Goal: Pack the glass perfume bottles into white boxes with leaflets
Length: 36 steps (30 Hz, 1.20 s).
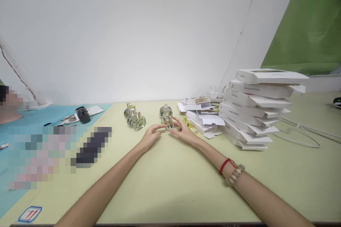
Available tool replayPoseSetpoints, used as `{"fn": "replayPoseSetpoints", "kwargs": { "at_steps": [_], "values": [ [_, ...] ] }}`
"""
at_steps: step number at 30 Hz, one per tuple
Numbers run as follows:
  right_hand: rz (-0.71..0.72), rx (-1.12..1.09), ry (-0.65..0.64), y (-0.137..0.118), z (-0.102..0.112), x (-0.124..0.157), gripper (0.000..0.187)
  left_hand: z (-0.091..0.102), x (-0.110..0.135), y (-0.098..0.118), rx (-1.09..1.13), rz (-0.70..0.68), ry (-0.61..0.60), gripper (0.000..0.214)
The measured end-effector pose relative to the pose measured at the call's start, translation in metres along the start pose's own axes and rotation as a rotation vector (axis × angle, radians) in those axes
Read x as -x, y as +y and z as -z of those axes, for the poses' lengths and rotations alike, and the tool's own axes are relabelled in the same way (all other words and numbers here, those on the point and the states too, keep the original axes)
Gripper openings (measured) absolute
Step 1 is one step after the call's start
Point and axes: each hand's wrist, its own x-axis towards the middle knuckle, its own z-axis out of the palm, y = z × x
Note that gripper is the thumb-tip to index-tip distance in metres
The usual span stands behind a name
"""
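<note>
Between my two hands a small round glass perfume bottle (167, 120) stands on the table, its neck gold and without a cap. My right hand (185, 133) grips it from the right, fingers behind and thumb in front. From the left, my left hand (152, 135) reaches in with its fingertips against the lower part of the glass. Just behind is another round glass bottle (165, 110). Several capped perfume bottles (139, 123) cluster to the left, with silver and gold tops. Loose gold caps (188, 123) lie close to my right hand.
A tall stack of white boxes (247, 113) rises on the right, beside flattened or opened white cartons (204, 117). White cables (301, 131) trail behind it. On the left, a blue cover (106, 110) carries a dark jar (82, 114); a person sits at that edge.
</note>
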Motion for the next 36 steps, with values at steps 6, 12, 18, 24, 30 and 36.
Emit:
{"fn": "replayPoseSetpoints", "kwargs": {
  "at_steps": [6,12,18,24,30,36],
  "values": [
    [-0.032,-0.002,-0.022,-0.004,0.001,0.001,0.068,0.0,-0.001,0.0,-0.098,-0.051,0.333,0.017],
    [0.036,-0.025,-0.128,-0.006,0.001,0.004,0.061,-0.004,-0.001,0.004,-0.086,-0.027,0.287,0.037],
    [0.133,0.546,0.285,-0.018,0.023,0.011,0.043,-0.006,0.001,0.001,-0.141,-0.019,0.254,0.034],
    [0.012,0.923,0.366,-0.031,0.048,0.018,0.029,-0.003,0.0,-0.002,-0.159,-0.038,0.286,0.031],
    [-0.024,1.05,0.171,-0.027,0.049,0.017,0.031,-0.004,-0.001,-0.002,-0.121,0.01,0.301,0.033],
    [-0.133,1.033,0.32,-0.036,0.053,0.019,0.026,-0.006,0.0,0.004,-0.068,0.026,0.298,0.035]
  ]
}}
